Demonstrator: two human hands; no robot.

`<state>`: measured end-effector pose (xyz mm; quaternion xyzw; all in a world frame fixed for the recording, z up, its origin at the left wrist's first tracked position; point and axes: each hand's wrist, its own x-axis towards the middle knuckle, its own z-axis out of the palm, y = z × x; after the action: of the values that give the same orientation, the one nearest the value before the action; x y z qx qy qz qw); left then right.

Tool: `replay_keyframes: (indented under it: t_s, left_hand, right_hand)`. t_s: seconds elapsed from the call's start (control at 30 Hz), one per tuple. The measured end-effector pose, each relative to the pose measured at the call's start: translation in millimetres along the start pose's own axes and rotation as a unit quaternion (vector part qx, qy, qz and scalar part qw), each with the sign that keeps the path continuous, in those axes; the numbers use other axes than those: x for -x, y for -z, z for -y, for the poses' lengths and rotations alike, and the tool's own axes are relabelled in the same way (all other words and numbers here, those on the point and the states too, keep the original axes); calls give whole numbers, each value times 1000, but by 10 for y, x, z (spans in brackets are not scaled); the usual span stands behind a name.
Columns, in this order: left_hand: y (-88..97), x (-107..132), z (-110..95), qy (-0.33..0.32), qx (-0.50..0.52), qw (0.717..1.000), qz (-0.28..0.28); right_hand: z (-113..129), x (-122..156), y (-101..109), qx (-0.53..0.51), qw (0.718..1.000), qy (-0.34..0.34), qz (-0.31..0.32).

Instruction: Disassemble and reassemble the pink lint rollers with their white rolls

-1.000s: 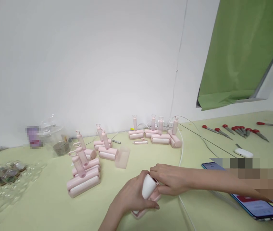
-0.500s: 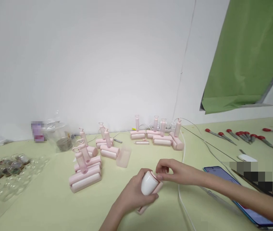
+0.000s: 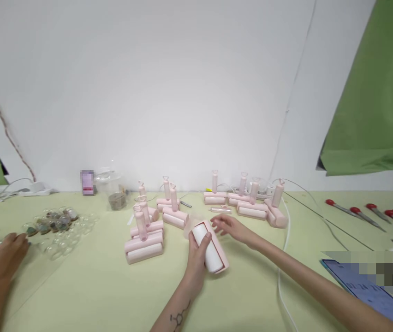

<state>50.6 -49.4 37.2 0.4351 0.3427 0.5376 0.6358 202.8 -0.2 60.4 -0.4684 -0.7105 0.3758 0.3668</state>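
Note:
My left hand (image 3: pixel 196 253) is closed around a lint roller (image 3: pixel 213 257), its thumb across the white roll. The pink casing with a red inner edge tilts to the right of the roll. My right hand (image 3: pixel 234 228) is just right of the casing's upper end, fingers stretched and slightly apart, holding nothing. Whether its fingertips touch the casing I cannot tell. Partly hidden behind the held roller lies a translucent pink piece (image 3: pixel 190 227). To the left, a finished-looking pink lint roller (image 3: pixel 144 249) with an upright handle rests on the table.
More pink rollers (image 3: pixel 252 210) stand toward the wall. A white cable (image 3: pixel 284 288) runs down past my right forearm. At right are a phone (image 3: pixel 366 288) and red-tipped tools (image 3: pixel 357 211). Another person's hands (image 3: pixel 8 256) work at left beside clear domes (image 3: pixel 60 240).
The lint roller has turned in my left hand, so its long white side now shows. My right hand has opened and drawn off its end. The view has swung left, revealing another person's hands.

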Motion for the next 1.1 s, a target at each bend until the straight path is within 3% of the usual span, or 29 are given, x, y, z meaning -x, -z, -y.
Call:
replay_keyframes:
  t_s: [0.1,0.17,0.3,0.43,0.53,0.63,0.83,0.93,1.1]
  left_hand:
    - [45,-73,-19,-64,-86,994,-6]
    - [123,-143,-13,-108,-203,972,-37]
    - [309,-266,76,-154,-321,928,-114]
    - [362,-341,214,-166,-387,900,-110]
    - [365,-358,256,-172,-412,891,-81]
    - [412,-321,237,-164,-396,903,-19]
    - [532,-175,158,-122,-337,918,172]
    - [553,-151,138,-112,-319,918,206]
    - [546,-147,123,-105,-308,919,220]
  right_hand:
    - [91,248,-189,-69,994,11,81]
    - [115,377,-225,-111,991,15,74]
    - [88,479,-83,-75,995,24,-59]
    - [35,582,97,20,985,56,-159]
    - [85,664,145,89,976,81,-184]
    - [205,646,146,142,971,103,-163]
    - [259,445,104,226,964,136,-19]
    - [208,441,98,245,963,115,17]
    - [242,496,129,296,946,130,10]
